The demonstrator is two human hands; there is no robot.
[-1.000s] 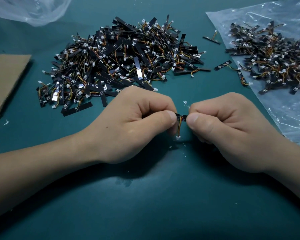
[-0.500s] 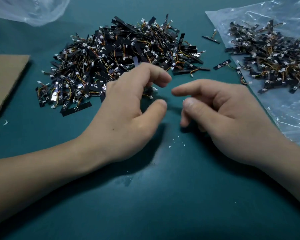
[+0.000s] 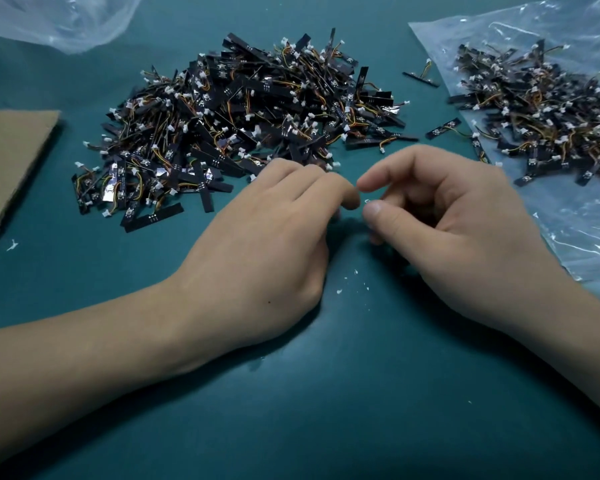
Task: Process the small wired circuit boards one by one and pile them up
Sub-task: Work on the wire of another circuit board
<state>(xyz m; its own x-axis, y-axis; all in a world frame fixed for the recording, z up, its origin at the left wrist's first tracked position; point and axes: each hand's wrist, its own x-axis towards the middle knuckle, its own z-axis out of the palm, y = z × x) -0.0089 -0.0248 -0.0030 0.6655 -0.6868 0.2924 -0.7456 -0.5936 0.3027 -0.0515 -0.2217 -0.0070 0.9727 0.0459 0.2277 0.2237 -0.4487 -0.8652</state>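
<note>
From the head camera, the left hand (image 3: 271,237) lay palm down over the teal mat (image 3: 326,393), fingers relaxed and nearly straight, their tips at the near edge of the large pile of wired circuit boards (image 3: 250,112). It held nothing that showed. The right hand (image 3: 458,230) hovered just beside it, index finger stretched toward the left hand, thumb forward, the other fingers loosely curled; no board was visible in it. A tiny white speck (image 3: 368,201) sat by the thumb tip, too small to identify.

A 2nd, smaller heap of boards (image 3: 548,116) rested on a clear plastic sheet (image 3: 568,230) at the right. 2 loose boards (image 3: 420,79) lay on the mat between the piles. White scraps (image 3: 340,291) dotted the mat near the wrists. Cardboard (image 3: 11,161) lay at the left edge, and crumpled clear plastic (image 3: 59,19) at the top left.
</note>
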